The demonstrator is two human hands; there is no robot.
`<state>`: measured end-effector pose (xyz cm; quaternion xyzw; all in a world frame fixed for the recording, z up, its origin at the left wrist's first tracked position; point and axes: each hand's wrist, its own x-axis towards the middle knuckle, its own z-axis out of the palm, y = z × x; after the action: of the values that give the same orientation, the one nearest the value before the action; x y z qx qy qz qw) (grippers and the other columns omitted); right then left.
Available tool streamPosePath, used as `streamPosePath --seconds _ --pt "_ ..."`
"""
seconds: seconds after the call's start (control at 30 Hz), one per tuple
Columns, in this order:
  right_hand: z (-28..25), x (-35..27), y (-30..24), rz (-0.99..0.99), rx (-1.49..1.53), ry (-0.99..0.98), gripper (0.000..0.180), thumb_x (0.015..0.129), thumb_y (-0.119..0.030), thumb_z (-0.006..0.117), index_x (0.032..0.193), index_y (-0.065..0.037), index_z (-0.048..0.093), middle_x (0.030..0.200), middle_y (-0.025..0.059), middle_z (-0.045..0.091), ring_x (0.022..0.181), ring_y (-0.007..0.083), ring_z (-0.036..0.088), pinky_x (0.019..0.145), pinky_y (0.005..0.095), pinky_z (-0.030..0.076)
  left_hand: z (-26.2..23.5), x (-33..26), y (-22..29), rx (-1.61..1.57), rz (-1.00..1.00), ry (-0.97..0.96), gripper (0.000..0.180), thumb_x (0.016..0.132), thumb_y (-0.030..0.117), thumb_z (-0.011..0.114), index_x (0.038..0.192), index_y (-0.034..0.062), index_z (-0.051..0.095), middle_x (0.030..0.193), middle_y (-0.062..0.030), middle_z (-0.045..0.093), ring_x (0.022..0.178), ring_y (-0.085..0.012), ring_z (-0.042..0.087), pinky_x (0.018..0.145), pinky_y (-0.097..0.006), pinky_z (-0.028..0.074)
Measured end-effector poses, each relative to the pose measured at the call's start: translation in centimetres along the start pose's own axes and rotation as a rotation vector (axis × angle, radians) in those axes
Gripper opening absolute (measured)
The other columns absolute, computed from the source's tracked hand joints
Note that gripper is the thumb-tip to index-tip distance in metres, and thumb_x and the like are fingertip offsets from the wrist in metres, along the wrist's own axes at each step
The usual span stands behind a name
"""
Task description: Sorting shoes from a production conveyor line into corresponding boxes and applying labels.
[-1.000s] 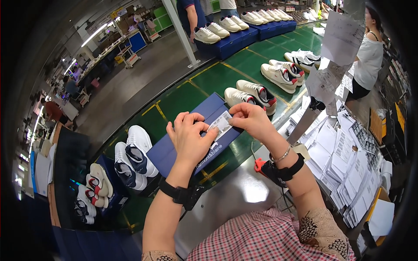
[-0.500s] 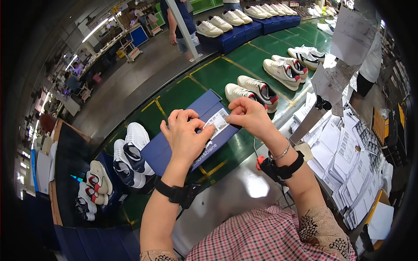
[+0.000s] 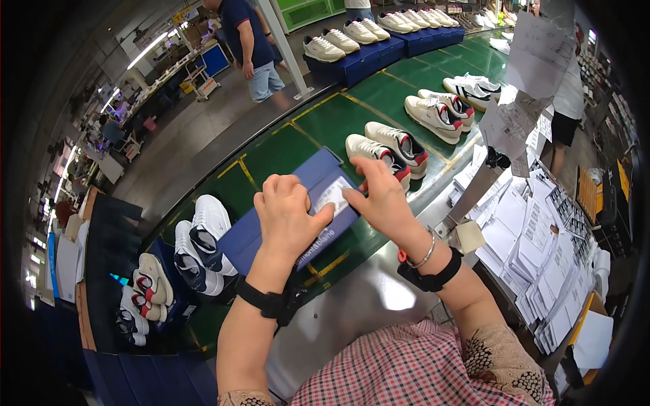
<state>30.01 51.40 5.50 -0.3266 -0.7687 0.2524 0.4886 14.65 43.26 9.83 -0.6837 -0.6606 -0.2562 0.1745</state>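
Observation:
A blue shoe box (image 3: 242, 244) lies slantwise on the green bench, with a white printed label (image 3: 333, 194) near its right end. My left hand (image 3: 284, 218) is bent over the box and grips it, its thumb lying across the label's lower left part. At the label's right edge is the thumb of my right hand (image 3: 384, 203), its fingers curved and apart from the thumb beside the box's end. Part of the label is hidden under my left thumb. White-and-navy sneakers (image 3: 208, 237) stand left of the box, and cream sneakers with red heels (image 3: 393, 150) stand just beyond it.
More sneaker pairs (image 3: 440, 115) line the green bench (image 3: 298, 145); others stand on blue boxes (image 3: 355, 62) at the back. Stacked paper sheets (image 3: 521, 250) lie at the right, beside a post with hanging papers (image 3: 538, 57). A person (image 3: 247, 51) is beyond the bench.
My right thumb and fingers have moved apart from their pinch at the label's corner, and the thumb now touches its edge. My left hand stays on the box. The person behind has moved left.

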Motion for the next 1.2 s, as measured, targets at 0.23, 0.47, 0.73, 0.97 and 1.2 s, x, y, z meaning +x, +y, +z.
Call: streamPosePath --seconds 0.23,0.47,0.73,0.97,1.2 --pt "3.0 0.0 -0.4 -0.005 -0.01 0.119 0.037 0.078 -0.021 0.065 0.107 -0.002 0.053 0.079 0.0139 0.058 0.069 0.0281 0.059 0.062 0.0364 0.048 0.8 -1.7 -1.2 -0.12 -0.048 0.185 0.025 0.072 0.019 0.068 0.09 0.0056 0.058 0.108 -0.0118 0.052 0.099 -0.0295 0.047 0.084 -0.039 0.037" --pt "3.1 -1.7 -1.0 0.004 0.027 0.119 0.036 0.079 -0.021 0.064 0.108 -0.002 0.053 0.081 0.0147 0.058 0.074 0.0292 0.058 0.067 0.0383 0.047 0.5 -2.8 -1.3 -0.04 -0.045 0.072 0.04 0.074 0.026 0.066 0.109 0.009 0.054 0.116 -0.0122 0.05 0.107 -0.0303 0.045 0.089 -0.039 0.034" --pt "1.8 -0.9 2.9 0.205 0.172 -0.014 0.033 0.078 -0.018 0.064 0.105 -0.002 0.055 0.079 0.0111 0.059 0.065 0.0233 0.058 0.06 0.0327 0.046 -1.1 -1.7 -0.9 0.023 0.052 -0.044 0.048 0.072 0.031 0.066 0.112 0.0079 0.052 0.113 -0.0114 0.053 0.106 -0.0286 0.047 0.088 -0.038 0.033" --pt "1.3 -3.0 12.3 0.262 -0.273 -0.324 0.031 0.077 -0.026 0.061 0.102 -0.008 0.057 0.1 0.0148 0.056 0.095 0.0306 0.056 0.084 0.0389 0.045 -1.2 -0.8 -6.1 0.057 -0.037 0.125 0.034 0.079 0.016 0.061 0.11 0.0051 0.054 0.103 -0.0129 0.058 0.095 -0.0313 0.053 0.082 -0.04 0.04" --pt "-1.4 -1.5 19.7 0.236 -0.709 -0.363 0.028 0.073 -0.02 0.061 0.099 -0.011 0.06 0.101 0.0141 0.053 0.097 0.0302 0.052 0.081 0.0402 0.045 -1.5 0.3 -11.4 0.252 -0.223 0.467 0.027 0.086 0.015 0.056 0.107 -0.0016 0.052 0.103 -0.0178 0.057 0.096 -0.0343 0.052 0.082 -0.042 0.04"
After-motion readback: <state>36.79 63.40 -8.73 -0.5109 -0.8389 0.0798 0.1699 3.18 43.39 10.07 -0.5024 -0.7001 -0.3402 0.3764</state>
